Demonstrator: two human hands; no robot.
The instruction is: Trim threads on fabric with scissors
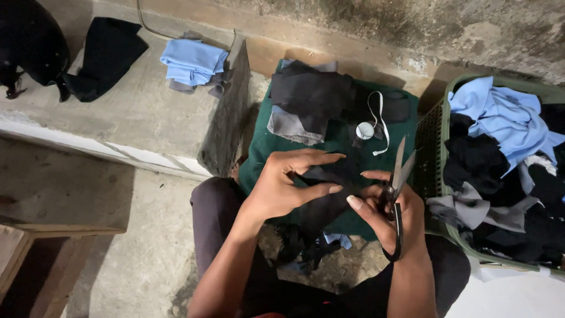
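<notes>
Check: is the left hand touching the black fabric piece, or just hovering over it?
Touching. The head view shows the left hand pinching the black fabric piece between thumb and fingers, no gap visible. The right hand holds the scissors alongside.

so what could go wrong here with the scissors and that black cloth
1. The scissors sit in the right hand with blades open and pointing up while both hands work the black cloth; the left hand is close by, so its fingers could get nicked.
2. Black cloth in dim light hides edges, so a cut may go crooked.
3. The measuring tape lies loose on the green cloth and could get snagged.
</notes>
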